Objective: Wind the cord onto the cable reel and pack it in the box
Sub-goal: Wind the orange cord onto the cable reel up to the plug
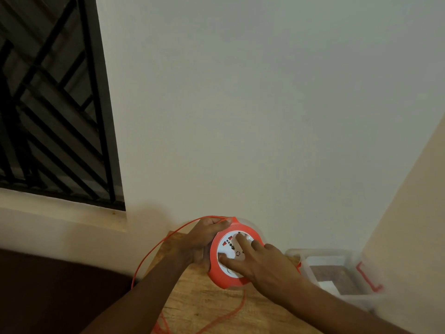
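- Dim, warm indoor light falls across a pale wall (265,92), brightest at its centre and fading toward the corners.
- A barred window (53,104) at left is dark.
- Wide-angle distortion tilts the window frame.
- The clear box (337,276) at lower right is smeared by motion blur.
- Overall detail is soft and grainy.

Wooden table (204,307), plain white wall (265,104) behind, barred window (53,104) at left — dark grille, pale sill (60,210).
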Tool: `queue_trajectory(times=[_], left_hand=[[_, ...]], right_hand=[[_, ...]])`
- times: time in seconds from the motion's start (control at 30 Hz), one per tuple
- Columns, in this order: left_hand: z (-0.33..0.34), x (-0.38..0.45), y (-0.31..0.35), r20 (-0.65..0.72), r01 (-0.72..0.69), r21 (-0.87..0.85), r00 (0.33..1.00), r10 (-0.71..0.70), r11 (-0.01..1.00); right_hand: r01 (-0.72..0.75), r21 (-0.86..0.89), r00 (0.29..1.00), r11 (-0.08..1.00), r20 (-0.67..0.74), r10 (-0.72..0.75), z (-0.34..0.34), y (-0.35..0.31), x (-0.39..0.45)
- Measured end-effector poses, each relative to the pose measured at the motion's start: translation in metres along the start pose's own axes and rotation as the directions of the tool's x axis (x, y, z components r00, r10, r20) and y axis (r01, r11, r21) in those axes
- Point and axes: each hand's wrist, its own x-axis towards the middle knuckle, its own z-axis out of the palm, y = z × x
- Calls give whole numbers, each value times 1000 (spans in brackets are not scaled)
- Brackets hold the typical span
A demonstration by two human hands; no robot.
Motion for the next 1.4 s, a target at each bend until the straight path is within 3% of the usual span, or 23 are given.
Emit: queue_trajectory(times=[0.23, 0.43, 0.5, 0.57, 0.67, 0.73, 0.8, 0.87, 0.93, 1.03, 1.1, 1.2, 1.4], left_hand=[[11, -3, 1, 25, 15, 0, 1000, -15, 1000], [15, -5, 1, 5, 14, -1, 1000, -14, 1000], [15, -4, -1, -12, -4, -20, 1000, 3, 1000], [19, -5, -1, -70, -41, -86, 997, 35, 995], [27, -4, 1, -166, -148, -169, 979, 120, 975], [30, -4, 1, -192, -172, -179, 972, 137, 969], [29, -5, 1, -205, -170, -187, 970, 130, 968], [26, -5, -1, -197, -149, -165, 974, 115, 975], [24, -5, -2, -168, -128, -149, 980, 103, 981], [20, -4, 1, -142, -106, -106, 986, 91, 989], [18, -4, 4, -112, -99, -60, 989, 92, 993], [21, -6, 8, -73, -93, -22, 993, 92, 995], [22, -5, 7, 1, -43, 96, 999, 43, 995]], right_hand=[[-46, -51, 989, 998, 140, 52, -17, -4, 2], [48, -194, 986, 980, 166, -15, -20, -3, 12], [-39, -112, 992, 993, 113, 51, -20, 0, 13], [-223, 76, 975, 972, 42, 220, -20, 5, 14], [-462, 399, 874, 792, 56, 482, -18, 9, 16], [-518, 659, 798, 545, 141, 586, -11, 10, 19], [-493, 816, 765, 301, 242, 597, -8, 9, 21], [-460, 867, 780, 193, 291, 554, -4, 7, 18], [-480, 839, 796, 257, 294, 529, -1, 3, 12], [-396, 521, 889, 756, 13, 457, 2, 4, -2], [-197, 210, 960, 958, -156, 231, 6, 11, -8], [100, -14, 977, 995, -186, -101, 7, 22, -13], [303, -209, 951, 930, 8, -308, 10, 34, -7]])
